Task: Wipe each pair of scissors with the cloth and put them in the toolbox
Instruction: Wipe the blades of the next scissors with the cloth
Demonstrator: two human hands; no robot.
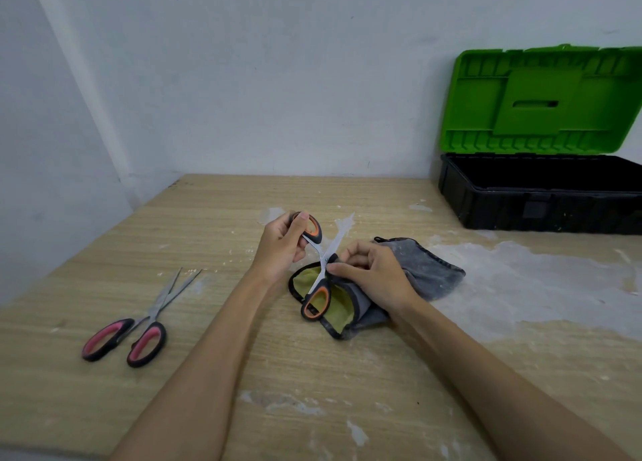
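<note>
My left hand [281, 248] grips one black-and-orange handle of the orange-handled scissors [318, 295], which are spread wide open above the table. One blade points up and to the right. My right hand [373, 273] pinches the grey cloth with yellow lining [427, 269] around the scissors near the pivot. The other blade is hidden under the cloth and my fingers. A second pair, the pink-handled scissors [139, 328], lies on the table at the left, slightly open. The toolbox [535, 196], black with a raised green lid, stands open at the back right.
The wooden table [312, 391] carries white paint or plaster patches, largest at the right below the toolbox. A white wall rises behind the table and on the left.
</note>
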